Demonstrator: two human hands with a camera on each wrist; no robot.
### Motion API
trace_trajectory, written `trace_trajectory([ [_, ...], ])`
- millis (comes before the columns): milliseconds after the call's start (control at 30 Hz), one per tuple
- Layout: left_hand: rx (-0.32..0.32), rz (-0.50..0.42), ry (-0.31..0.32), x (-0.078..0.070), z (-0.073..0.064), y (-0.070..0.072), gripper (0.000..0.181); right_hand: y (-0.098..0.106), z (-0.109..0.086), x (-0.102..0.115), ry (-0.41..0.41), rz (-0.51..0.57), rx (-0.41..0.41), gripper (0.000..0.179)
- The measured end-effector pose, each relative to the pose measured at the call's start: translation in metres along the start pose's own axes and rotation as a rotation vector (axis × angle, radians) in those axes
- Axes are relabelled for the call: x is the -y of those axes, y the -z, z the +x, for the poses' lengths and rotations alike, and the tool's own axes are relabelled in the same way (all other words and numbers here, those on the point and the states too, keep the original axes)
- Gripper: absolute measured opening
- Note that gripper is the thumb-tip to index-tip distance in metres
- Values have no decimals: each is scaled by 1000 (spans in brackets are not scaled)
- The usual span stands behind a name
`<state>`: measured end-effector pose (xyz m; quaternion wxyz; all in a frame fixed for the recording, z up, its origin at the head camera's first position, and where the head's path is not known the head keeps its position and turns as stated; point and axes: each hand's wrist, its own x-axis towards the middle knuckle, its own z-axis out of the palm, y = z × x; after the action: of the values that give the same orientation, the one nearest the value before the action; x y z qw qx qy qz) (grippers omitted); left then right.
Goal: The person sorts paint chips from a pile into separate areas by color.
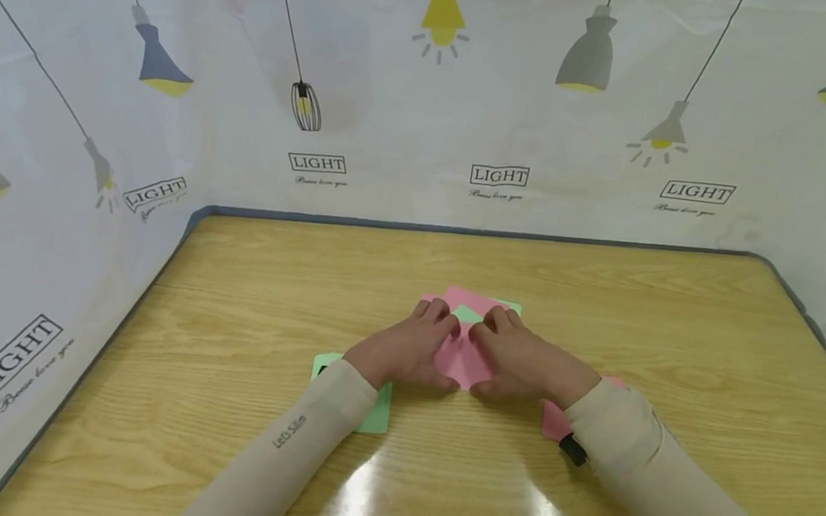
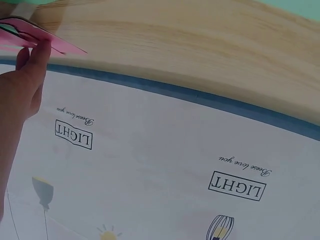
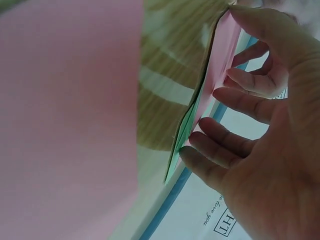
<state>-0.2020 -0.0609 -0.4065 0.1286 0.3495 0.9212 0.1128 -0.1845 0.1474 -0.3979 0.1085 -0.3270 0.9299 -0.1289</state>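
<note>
A folded pink paper (image 1: 460,359) with a green layer (image 1: 469,314) lies mid-table between both hands. My left hand (image 1: 414,347) grips its left side with the fingers curled over the top edge. My right hand (image 1: 519,356) grips the right side the same way. In the right wrist view the thumb and fingers (image 3: 235,75) pinch the pink paper (image 3: 222,55), with the green layer (image 3: 182,132) behind it. In the left wrist view my left hand (image 2: 22,85) touches a pink corner (image 2: 52,44) with one fingertip.
A loose green sheet (image 1: 374,412) lies under my left forearm. A loose pink sheet (image 1: 555,422) lies under my right wrist and fills the left of the right wrist view (image 3: 70,120). The wooden table (image 1: 670,354) is walled by a lamp-printed curtain (image 1: 395,125).
</note>
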Motion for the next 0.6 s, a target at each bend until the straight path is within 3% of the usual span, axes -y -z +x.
trace_trajectory([
  [400, -48, 93, -66, 0, -2, -3, 71, -2, -1, -3, 21, -30, -60, 75],
  [600, -56, 72, -63, 0, 0, -5, 70, -3, -1, -4, 73, -75, -72, 73],
])
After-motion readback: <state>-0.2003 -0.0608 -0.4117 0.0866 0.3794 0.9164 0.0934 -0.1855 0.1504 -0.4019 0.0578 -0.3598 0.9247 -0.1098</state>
